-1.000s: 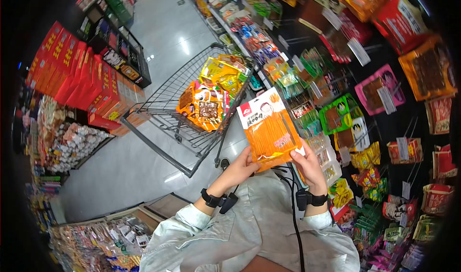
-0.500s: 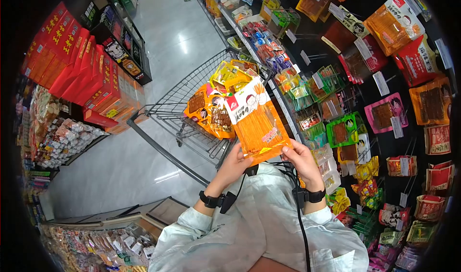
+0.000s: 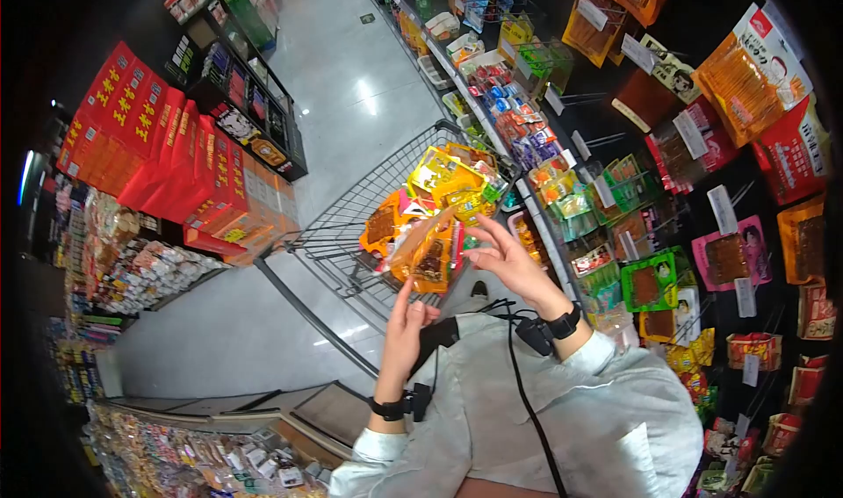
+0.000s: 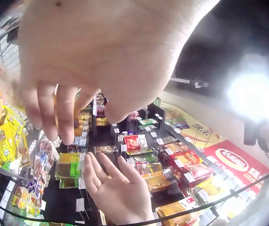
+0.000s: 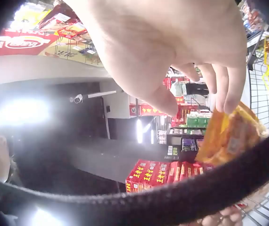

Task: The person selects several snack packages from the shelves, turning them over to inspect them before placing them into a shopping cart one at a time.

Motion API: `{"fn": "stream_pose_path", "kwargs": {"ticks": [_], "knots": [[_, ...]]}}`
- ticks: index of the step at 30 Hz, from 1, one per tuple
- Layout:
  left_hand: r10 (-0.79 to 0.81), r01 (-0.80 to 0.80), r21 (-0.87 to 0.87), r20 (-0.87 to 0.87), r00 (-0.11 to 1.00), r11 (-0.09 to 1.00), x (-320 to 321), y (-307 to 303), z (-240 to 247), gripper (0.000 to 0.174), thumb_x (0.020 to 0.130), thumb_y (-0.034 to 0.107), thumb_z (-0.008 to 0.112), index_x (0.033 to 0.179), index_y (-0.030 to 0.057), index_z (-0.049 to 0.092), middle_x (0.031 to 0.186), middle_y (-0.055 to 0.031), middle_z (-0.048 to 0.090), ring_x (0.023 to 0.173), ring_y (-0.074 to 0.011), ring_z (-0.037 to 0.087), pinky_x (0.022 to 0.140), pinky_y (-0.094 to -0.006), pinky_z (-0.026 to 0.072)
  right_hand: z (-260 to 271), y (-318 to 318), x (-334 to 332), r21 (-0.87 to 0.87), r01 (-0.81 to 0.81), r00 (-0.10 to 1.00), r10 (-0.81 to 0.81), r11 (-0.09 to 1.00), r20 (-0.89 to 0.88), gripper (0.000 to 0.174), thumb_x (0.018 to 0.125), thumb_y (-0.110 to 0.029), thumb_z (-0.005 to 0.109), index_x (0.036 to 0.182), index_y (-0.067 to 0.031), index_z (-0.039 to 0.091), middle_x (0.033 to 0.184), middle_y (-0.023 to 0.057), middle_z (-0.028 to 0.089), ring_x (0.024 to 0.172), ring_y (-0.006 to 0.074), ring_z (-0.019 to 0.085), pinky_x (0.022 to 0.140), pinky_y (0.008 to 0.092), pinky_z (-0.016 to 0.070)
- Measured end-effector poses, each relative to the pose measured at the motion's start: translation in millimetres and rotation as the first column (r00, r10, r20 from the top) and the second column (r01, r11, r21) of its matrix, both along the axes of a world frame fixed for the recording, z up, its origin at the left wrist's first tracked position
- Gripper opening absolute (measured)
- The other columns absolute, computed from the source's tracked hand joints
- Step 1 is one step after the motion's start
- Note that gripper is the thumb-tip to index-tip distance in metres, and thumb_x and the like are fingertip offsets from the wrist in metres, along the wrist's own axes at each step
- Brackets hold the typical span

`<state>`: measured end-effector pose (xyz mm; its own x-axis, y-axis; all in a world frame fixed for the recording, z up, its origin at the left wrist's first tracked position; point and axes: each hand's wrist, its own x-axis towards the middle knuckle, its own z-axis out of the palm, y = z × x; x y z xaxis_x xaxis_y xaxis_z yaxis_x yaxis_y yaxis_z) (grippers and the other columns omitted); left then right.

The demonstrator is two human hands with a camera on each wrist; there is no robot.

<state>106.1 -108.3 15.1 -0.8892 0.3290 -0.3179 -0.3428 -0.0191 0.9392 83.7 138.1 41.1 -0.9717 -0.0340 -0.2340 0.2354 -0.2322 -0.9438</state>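
An orange snack packet [image 3: 420, 245], seen nearly edge-on and blurred, is tilted above the pile in the shopping cart [image 3: 327, 250]. My left hand [image 3: 407, 324] is just below its near end, index finger extended and nothing gripped. On the packet's right side is my right hand [image 3: 511, 263], its fingers spread and apart from it. The left wrist view shows the right palm [image 4: 119, 192] turned up and bare. In the right wrist view the packet [image 5: 231, 137] lies beyond the loose fingertips. Yellow bags [image 3: 448, 180] and an orange bag [image 3: 379, 226] fill the cart's far part.
Hanging snack packets [image 3: 733, 256] and their price tags line the rack on the right. Red boxes [image 3: 140, 138] are stacked on the left, beside a black shelf unit [image 3: 250, 103]. Grey floor [image 3: 329, 94] runs ahead. Bins of small wrapped goods [image 3: 202, 445] stand at lower left.
Both hands held the orange packet by its near edge; now they have let go and moved apart. The packet has gone forward over the cart's pile and turned from face-up to nearly edge-on.
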Motion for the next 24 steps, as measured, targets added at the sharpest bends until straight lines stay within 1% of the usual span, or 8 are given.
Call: {"fn": "stream_pose_path", "kwargs": {"ticks": [5,6,9,14,16,18,21,24], "knots": [[0.026,-0.027,0.025,0.046,0.999,0.999,13.0,-8.4,-6.8,0.046,0.104,0.016,0.054,0.147,0.0029,0.045,0.100,-0.0073,0.069,0.095,-0.0141,0.064,0.090,-0.0286,0.0489,-4.9,-13.0,-1.9,0.057,-0.170,0.984,0.166,0.984,0.067,0.049,0.101,-0.015,0.062,0.147,-0.0054,0.047,0.127,0.0062,0.064,0.114,0.0126,0.061,0.099,0.0274,0.0482],[0.004,-0.005,0.030,0.043,0.999,1.000,16.8,-11.0,-12.8,0.045,0.104,0.015,0.054,0.146,0.0027,0.045,0.101,-0.0071,0.068,0.095,-0.0143,0.064,0.090,-0.0287,0.0489,-3.2,-17.9,2.9,0.005,-0.172,0.984,0.172,0.985,0.037,0.040,0.101,-0.016,0.063,0.139,-0.0063,0.055,0.112,0.0011,0.068,0.109,0.0076,0.060,0.095,0.0249,0.0483],[-0.071,0.068,0.060,0.051,0.996,0.996,25.2,-16.6,-22.9,0.040,0.103,0.012,0.054,0.141,0.0017,0.049,0.101,-0.0063,0.068,0.096,-0.0146,0.064,0.089,-0.0282,0.0481,-1.3,-26.0,21.2,0.067,-0.190,0.981,0.192,0.980,-0.026,0.039,0.101,-0.016,0.063,0.139,-0.0065,0.055,0.111,0.0007,0.068,0.104,0.0054,0.060,0.090,0.0234,0.0486],[-0.236,0.233,0.083,0.039,0.971,0.969,31.5,-24.7,-14.5,0.034,0.103,0.011,0.055,0.135,0.0003,0.053,0.099,-0.0053,0.068,0.097,-0.0128,0.063,0.090,-0.0267,0.0470,13.7,-24.8,69.1,0.128,0.137,0.990,-0.131,0.982,-0.055,0.032,0.099,-0.012,0.064,0.130,-0.0058,0.060,0.104,-0.0018,0.067,0.100,0.0036,0.060,0.088,0.0216,0.0479],[-0.300,0.298,0.089,0.014,0.954,0.950,35.6,-23.6,-12.7,0.031,0.102,0.009,0.056,0.131,-0.0005,0.055,0.098,-0.0048,0.068,0.096,-0.0117,0.064,0.090,-0.0258,0.0480,17.6,-21.2,101.7,0.179,0.248,0.968,-0.238,0.952,-0.074,0.031,0.099,-0.012,0.064,0.128,-0.0045,0.060,0.115,0.0002,0.066,0.104,0.0076,0.062,0.090,0.0244,0.0489],[-0.391,0.388,0.117,0.003,0.920,0.914,40.6,-22.7,-20.7,0.029,0.102,0.009,0.057,0.130,-0.0007,0.056,0.097,-0.0049,0.069,0.096,-0.0114,0.064,0.089,-0.0253,0.0489,15.3,-19.9,140.0,0.214,0.362,0.932,-0.351,0.907,-0.090,0.029,0.099,-0.013,0.064,0.126,-0.0037,0.060,0.125,0.0017,0.062,0.108,0.0109,0.063,0.092,0.0267,0.0497],[-0.531,0.523,0.140,0.023,0.847,0.840,53.3,-14.1,-22.3,0.028,0.102,0.009,0.057,0.129,-0.0001,0.057,0.097,-0.0045,0.069,0.096,-0.0114,0.064,0.089,-0.0250,0.0487,19.8,-28.2,204.1,0.219,0.551,0.833,-0.546,0.805,-0.090,0.027,0.097,-0.010,0.064,0.123,-0.0042,0.063,0.109,-0.0031,0.063,0.097,0.0044,0.059,0.086,0.0221,0.0473],[-0.647,0.636,0.139,0.055,0.761,0.759,67.2,-6.0,-18.5,0.027,0.102,0.009,0.056,0.128,0.0002,0.058,0.098,-0.0041,0.069,0.097,-0.0114,0.064,0.090,-0.0252,0.0485,22.0,-35.3,265.4,0.187,0.674,0.729,-0.685,0.714,-0.011,0.025,0.097,-0.012,0.065,0.122,-0.0043,0.063,0.113,-0.0002,0.065,0.100,0.0083,0.062,0.088,0.0259,0.0491]]}}
